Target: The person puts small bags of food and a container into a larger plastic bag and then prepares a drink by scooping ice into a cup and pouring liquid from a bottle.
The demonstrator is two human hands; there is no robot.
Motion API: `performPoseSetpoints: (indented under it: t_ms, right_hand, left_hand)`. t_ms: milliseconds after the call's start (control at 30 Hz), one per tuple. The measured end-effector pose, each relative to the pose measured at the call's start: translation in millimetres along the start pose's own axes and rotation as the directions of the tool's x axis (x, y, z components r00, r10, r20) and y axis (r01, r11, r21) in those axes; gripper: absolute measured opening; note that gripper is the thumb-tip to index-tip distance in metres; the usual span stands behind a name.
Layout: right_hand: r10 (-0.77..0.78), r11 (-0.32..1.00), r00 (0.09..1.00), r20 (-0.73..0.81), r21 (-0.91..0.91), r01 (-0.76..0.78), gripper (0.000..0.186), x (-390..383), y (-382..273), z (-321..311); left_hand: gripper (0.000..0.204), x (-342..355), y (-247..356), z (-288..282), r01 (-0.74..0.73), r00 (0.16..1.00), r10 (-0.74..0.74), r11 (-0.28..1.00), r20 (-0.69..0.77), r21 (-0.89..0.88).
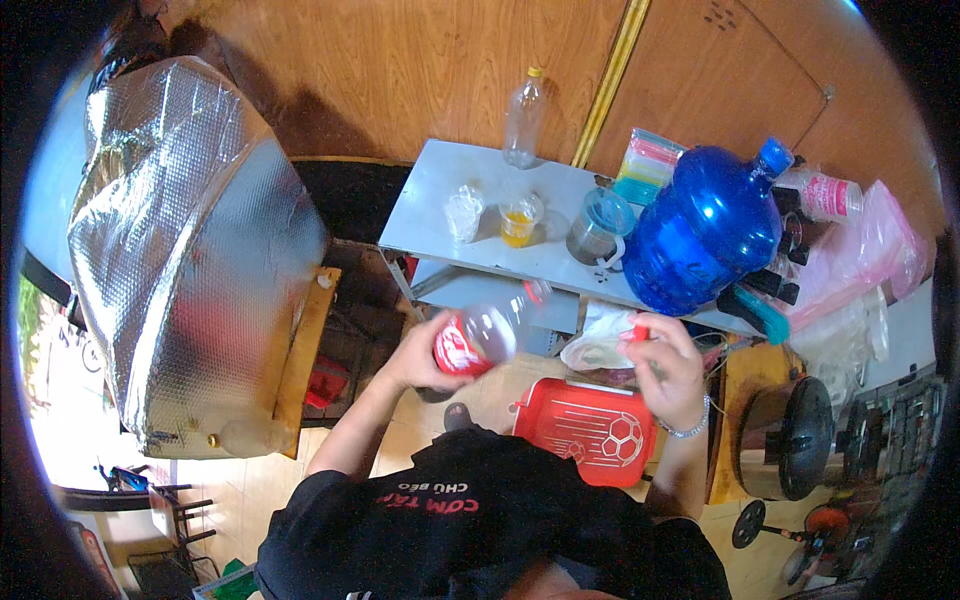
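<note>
My left hand is wrapped round a plastic soda bottle with a red label, holding it tilted with its neck up and to the right. Most of the bottle looks clear, with something dark near its base. A small red bottle cap is pinched in the fingers of my right hand, apart from the bottle. Beyond my hands, a clear cup with whitish contents stands on the grey metal table. Beside it is a plastic cup of yellow-orange liquid.
A lidded pitcher and a big blue water jug occupy the table's right part. A clear bottle with a yellow cap stands at the back. A red plastic stool is below my right hand. Silver foil insulation covers something large at left.
</note>
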State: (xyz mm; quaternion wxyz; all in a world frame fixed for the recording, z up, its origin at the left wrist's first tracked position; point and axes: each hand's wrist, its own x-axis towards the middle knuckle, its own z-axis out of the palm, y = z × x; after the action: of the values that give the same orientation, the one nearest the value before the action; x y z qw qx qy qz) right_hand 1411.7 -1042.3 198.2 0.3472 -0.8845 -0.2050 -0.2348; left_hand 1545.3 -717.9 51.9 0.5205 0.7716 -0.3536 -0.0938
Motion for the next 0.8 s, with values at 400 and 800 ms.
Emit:
performPoseSetpoints:
  t_ms: [400,800]
  right_hand:
    - [0.643,0.749,0.75,0.154,-0.331,-0.574,0.018,-157.8,109.0,48.9]
    - [0.888,0.424,0.276,0.369,-0.42,-0.803,0.028,-429.6,182.8,126.5]
  left_hand:
    - [0.081,49.2,-28.4,-82.4,0.587,0.804,-0.393,0.648,-0.447,0.485]
    - [0.083,75.7,-10.2,-105.9,0.548,0.827,-0.417,0.45,-0.377,0.705]
